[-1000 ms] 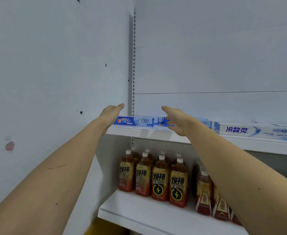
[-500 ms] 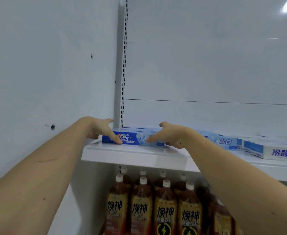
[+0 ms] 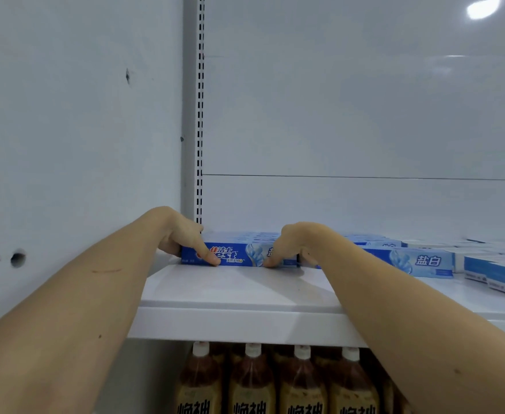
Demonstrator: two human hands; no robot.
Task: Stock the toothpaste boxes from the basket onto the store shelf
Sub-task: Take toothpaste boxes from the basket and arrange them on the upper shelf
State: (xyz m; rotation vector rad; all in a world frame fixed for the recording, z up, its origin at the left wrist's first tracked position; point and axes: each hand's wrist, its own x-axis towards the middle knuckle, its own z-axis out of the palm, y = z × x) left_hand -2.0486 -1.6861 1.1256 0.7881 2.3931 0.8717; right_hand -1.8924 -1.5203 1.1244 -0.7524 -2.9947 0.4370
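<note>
Fingers of the left hand come down over the front face of a blue toothpaste box, the index finger extended across the printed logo with its tip at the box's bottom edge where it meets the shelf. The rest of that hand curls around the box's left end, close to the slotted upright at the corner. The right hand mirrors it at the box's other end: its fingers point down and left, pressed against the front face near the right end, knuckles raised above the top of the box. Whether the thumbs are behind the box I cannot tell.

That box lies lengthwise on the white shelf, set back from the front lip, at the far left against the wall side. Behind it more blue boxes lie in rows of the same kind. Just to its right, partly hidden by the right forearm, a second blue box lies end to end with it, showing white characters on a pale patch. Further right sit white and blue boxes, angled slightly toward the shelf's edge.

Under the shelf, a row of brown drink bottles with white caps stands side by side.
</note>
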